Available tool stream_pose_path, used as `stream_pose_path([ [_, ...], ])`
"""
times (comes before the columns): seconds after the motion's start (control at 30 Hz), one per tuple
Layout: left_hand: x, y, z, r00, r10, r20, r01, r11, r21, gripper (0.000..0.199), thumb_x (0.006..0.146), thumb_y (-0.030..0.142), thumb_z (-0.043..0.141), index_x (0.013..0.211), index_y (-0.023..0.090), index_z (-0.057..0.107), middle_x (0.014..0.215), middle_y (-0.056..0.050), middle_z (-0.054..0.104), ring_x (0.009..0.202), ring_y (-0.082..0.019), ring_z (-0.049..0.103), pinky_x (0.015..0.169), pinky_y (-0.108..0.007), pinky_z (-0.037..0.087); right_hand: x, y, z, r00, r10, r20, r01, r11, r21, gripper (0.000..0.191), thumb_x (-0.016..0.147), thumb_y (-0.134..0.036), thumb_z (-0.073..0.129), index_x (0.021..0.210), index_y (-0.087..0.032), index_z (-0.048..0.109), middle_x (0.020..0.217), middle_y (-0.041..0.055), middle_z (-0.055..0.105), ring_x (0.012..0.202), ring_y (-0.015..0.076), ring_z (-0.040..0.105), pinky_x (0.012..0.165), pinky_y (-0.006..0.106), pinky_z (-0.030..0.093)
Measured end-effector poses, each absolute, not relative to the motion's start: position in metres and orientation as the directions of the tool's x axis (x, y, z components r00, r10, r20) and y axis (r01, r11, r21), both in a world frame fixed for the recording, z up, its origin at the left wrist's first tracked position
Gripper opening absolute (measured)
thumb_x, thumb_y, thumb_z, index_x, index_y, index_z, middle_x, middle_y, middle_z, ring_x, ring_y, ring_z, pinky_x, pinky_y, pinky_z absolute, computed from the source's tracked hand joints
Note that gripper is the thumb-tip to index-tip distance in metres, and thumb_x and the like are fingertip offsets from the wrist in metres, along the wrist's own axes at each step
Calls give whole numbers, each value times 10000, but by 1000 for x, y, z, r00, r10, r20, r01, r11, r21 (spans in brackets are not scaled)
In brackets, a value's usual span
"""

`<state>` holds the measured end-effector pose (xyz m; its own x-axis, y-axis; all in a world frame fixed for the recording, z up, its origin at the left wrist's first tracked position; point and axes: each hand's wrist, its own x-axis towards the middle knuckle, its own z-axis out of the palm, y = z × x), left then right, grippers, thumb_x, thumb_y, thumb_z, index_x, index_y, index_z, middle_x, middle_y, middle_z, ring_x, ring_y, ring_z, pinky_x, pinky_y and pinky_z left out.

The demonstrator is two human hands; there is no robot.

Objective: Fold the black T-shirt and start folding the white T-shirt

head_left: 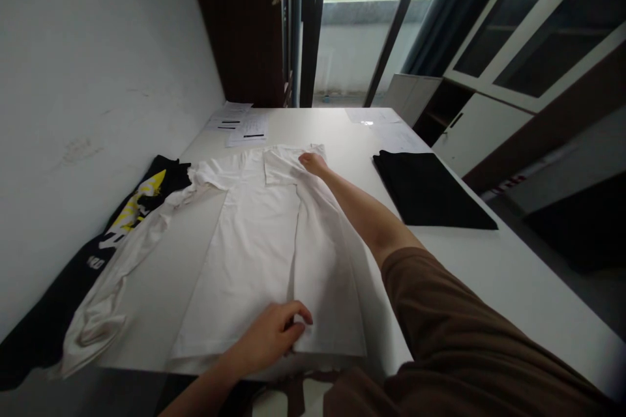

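A white long-sleeved shirt [254,241] lies spread on the white table, its hem toward me. One side of it is folded inward, leaving a lengthwise edge down the middle and a sleeve part lying across the upper body. My right hand [313,161] reaches to the far end, fingers closed on the fabric near the shoulder. My left hand [271,332] rests over the near hem, index finger and thumb curved with a gap between them. The other sleeve [141,241] stretches out to the left and hangs toward the near edge.
A dark garment with yellow and white print [132,208] lies along the wall at left. On the right is a folded black garment [430,189]. Papers [247,129] lie at the far left, more sheets [391,130] at the far right. Cabinets [493,124] stand beyond the table's right edge.
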<state>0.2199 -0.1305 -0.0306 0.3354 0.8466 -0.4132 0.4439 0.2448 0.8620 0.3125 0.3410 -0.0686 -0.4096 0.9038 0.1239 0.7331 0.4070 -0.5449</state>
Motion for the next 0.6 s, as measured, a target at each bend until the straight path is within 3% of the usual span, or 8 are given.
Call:
stream_pose_path([
  [0.13,223,-138,-21,385,834,-396,493,177,852,268,914,259,486,1050,225,716,753,16,630,687,-147,628,696,-239,453,353,316,-88,-477,877,65,806,465,-365,386,988,-322,534,1326,-196,669,1328,101,671,1184,241,625,1023,315,446],
  [0.27,217,-142,-13,402,800,-445,532,192,825,355,956,305,464,1254,249,648,745,24,660,648,-156,622,691,-254,466,368,296,-108,-566,813,136,779,581,-236,473,1011,-376,505,1448,-206,562,1534,116,488,1406,265,433,1157,369,322],
  [0.4,209,-138,-5,483,765,-426,636,28,771,446,975,346,507,1416,313,567,739,34,687,804,-191,647,797,-287,460,371,292,-117,-572,799,186,775,600,-197,487,1043,-394,428,1485,-207,509,1570,112,433,1451,260,354,1193,396,259],
  [0.53,208,-120,-11,352,866,-355,728,-15,686,506,991,356,502,1493,299,483,843,19,690,816,-190,634,799,-311,486,371,293,-120,-590,778,214,764,624,-162,484,1054,-400,388,1483,-206,502,1567,106,434,1461,260,332,1197,399,249],
  [0.6,212,-109,-23,253,944,-213,789,-74,610,528,982,336,522,1501,259,467,1053,-33,699,988,-216,632,930,-363,487,371,294,-121,-590,779,212,768,622,-151,493,1058,-413,372,1493,-214,490,1582,104,413,1471,266,320,1200,410,247],
])
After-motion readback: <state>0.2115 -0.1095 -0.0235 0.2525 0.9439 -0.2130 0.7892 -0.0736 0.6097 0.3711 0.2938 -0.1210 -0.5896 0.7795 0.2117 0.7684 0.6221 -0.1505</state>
